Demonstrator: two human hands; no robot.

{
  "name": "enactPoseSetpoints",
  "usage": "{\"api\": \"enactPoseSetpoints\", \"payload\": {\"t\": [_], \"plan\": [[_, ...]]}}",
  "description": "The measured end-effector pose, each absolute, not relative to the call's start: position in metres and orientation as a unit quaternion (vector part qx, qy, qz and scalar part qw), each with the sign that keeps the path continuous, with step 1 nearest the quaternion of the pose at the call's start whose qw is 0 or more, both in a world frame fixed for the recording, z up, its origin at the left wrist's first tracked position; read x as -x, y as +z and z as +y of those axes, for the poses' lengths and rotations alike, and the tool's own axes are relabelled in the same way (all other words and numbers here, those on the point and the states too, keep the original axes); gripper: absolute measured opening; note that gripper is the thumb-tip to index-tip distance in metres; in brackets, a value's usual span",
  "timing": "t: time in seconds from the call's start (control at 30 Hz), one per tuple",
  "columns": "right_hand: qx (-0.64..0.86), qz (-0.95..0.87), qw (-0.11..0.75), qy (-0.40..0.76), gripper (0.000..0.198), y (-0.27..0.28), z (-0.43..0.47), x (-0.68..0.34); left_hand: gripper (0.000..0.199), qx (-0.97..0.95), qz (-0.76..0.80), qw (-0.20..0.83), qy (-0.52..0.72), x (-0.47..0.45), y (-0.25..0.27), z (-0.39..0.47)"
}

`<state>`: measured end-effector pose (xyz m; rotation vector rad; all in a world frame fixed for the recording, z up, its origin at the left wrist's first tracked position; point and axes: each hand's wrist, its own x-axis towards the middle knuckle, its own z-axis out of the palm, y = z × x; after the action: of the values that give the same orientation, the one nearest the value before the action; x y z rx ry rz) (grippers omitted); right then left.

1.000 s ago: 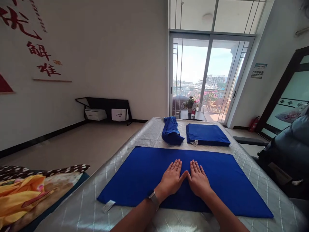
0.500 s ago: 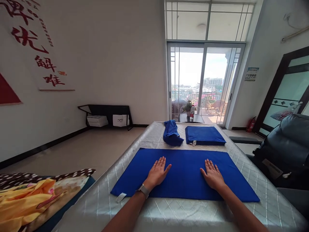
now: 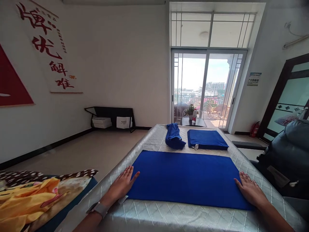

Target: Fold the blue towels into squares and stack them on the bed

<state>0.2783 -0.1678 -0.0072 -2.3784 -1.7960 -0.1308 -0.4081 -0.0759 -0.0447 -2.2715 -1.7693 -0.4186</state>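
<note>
The left hand (image 3: pixel 123 183) and right hand (image 3: pixel 251 190), thumb to thumb mid-cloth a second ago, have spread apart to opposite ends of the cloth (image 3: pixel 183 177), the left one now partly covering the tag (image 3: pixel 123 199), earlier in plain view.

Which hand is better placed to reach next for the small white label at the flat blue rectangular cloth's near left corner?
Probably the left hand: it rests at the left end of the cloth, its wrist close to the label. The right hand lies at the opposite end.
</note>
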Motion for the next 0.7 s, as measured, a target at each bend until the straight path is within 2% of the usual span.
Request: {"api": "enactPoseSetpoints", "payload": {"t": [0.13, 0.23, 0.43, 0.53, 0.7], "plan": [[0.771, -0.633, 0.044, -0.052, 0.068, 0.005, -0.135, -0.23, 0.07, 0.759, -0.633, 0.062, -0.139, 0.358, -0.014, -0.062], [0.721, -0.692, 0.041, -0.014, 0.068, 0.025, -0.103, -0.155, 0.076, 0.806, -0.572, 0.032, -0.149, 0.277, 0.012, -0.042], [0.647, -0.758, 0.068, 0.047, 0.064, 0.036, -0.035, -0.033, 0.069, 0.868, -0.46, 0.002, -0.19, 0.129, 0.012, 0.0], [0.646, -0.759, 0.068, 0.042, 0.063, 0.021, -0.017, -0.024, 0.065, 0.861, -0.467, -0.003, -0.201, 0.112, -0.004, 0.014], [0.648, -0.756, 0.074, 0.048, 0.069, 0.01, -0.009, -0.033, 0.072, 0.859, -0.479, -0.026, -0.178, 0.133, -0.012, 0.024]]}}
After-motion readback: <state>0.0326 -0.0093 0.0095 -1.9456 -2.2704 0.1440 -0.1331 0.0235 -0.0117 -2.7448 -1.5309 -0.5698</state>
